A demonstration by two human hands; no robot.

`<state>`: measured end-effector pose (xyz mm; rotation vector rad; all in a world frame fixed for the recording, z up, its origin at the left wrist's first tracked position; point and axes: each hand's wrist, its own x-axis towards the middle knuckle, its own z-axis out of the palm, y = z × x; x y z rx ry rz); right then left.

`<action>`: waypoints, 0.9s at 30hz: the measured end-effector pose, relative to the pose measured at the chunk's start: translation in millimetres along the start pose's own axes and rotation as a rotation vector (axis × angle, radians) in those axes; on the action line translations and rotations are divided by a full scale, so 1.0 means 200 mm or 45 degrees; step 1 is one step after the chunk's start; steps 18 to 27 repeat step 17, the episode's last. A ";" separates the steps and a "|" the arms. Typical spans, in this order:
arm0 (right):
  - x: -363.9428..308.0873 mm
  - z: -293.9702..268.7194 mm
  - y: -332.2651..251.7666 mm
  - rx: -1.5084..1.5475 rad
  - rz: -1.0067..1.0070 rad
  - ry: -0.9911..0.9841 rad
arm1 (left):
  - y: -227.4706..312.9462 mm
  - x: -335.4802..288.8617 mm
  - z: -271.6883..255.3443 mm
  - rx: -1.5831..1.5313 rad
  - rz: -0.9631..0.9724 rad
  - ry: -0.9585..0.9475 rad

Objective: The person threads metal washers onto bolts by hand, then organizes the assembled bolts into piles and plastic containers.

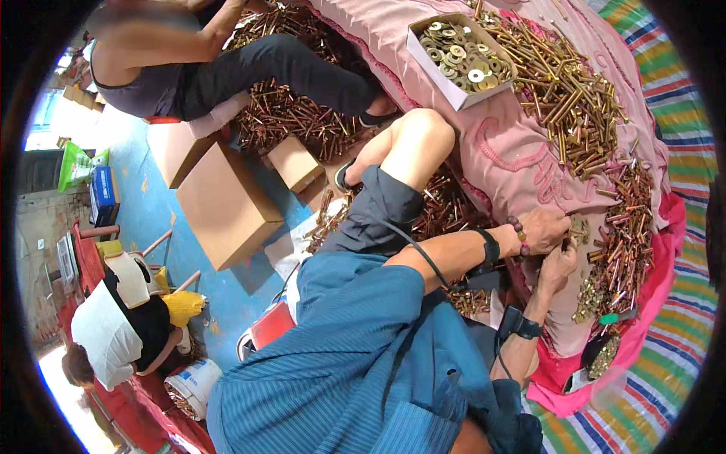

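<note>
My left hand (543,230), with a bead bracelet and a black wrist strap, is closed at the fingertips over the pink cloth (514,178). Just below it, my right hand (558,269), its wrist also strapped in black, has its fingers pinched. The two hands nearly meet. Whatever their fingertips hold is too small to make out. A few small brassy parts (581,229) lie right beside the fingers. Close by on the right spreads a pile of reddish-brass bolts (626,227). Small brassy nuts (587,299) are heaped below it.
A white box (459,100) of washers stands on the cloth near more long bolts (563,91). A green object (608,319) lies at lower right. Bolts (295,113) cover the floor beside cardboard boxes (227,204). One person (151,76) sits upper left; another (113,340) bends near a white bucket (198,382).
</note>
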<state>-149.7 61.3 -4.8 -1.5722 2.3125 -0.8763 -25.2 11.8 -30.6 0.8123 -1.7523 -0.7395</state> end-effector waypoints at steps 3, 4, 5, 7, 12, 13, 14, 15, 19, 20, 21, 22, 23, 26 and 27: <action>0.03 0.05 0.08 0.072 -0.117 0.047 | -0.02 0.01 0.01 -0.012 -0.008 0.004; 0.03 0.06 0.09 0.065 -0.150 0.060 | -0.03 0.00 0.02 -0.007 -0.010 0.002; 0.03 0.06 0.10 0.071 -0.148 0.058 | -0.03 0.00 0.02 0.021 -0.002 0.016; 0.01 0.04 0.06 0.202 -0.128 -0.037 | -0.04 0.00 0.03 0.069 0.008 0.040; -0.01 0.03 0.04 0.225 -0.083 -0.022 | -0.03 0.00 0.01 0.090 0.032 -0.016; 0.00 0.03 0.05 0.243 -0.050 -0.031 | -0.03 -0.01 0.00 0.113 0.068 0.007; 0.01 0.04 0.07 0.256 -0.031 -0.015 | -0.03 0.00 0.00 0.134 0.106 0.027; 0.02 0.06 0.10 0.289 -0.095 -0.016 | -0.05 -0.01 0.01 0.132 0.059 -0.031; 0.01 0.04 0.21 0.325 -0.122 0.012 | -0.05 0.00 0.00 0.226 0.082 -0.122; 0.01 0.04 0.21 0.325 -0.122 0.012 | -0.05 0.00 0.00 0.226 0.082 -0.122; 0.01 0.04 0.21 0.325 -0.122 0.012 | -0.05 0.00 0.00 0.226 0.082 -0.122; 0.01 0.04 0.21 0.325 -0.122 0.012 | -0.05 0.00 0.00 0.226 0.082 -0.122; 0.01 0.04 0.21 0.325 -0.122 0.012 | -0.05 0.00 0.00 0.226 0.082 -0.122; 0.01 0.04 0.21 0.325 -0.122 0.012 | -0.05 0.00 0.00 0.226 0.082 -0.122; 0.01 0.04 0.21 0.325 -0.122 0.012 | -0.05 0.00 0.00 0.226 0.082 -0.122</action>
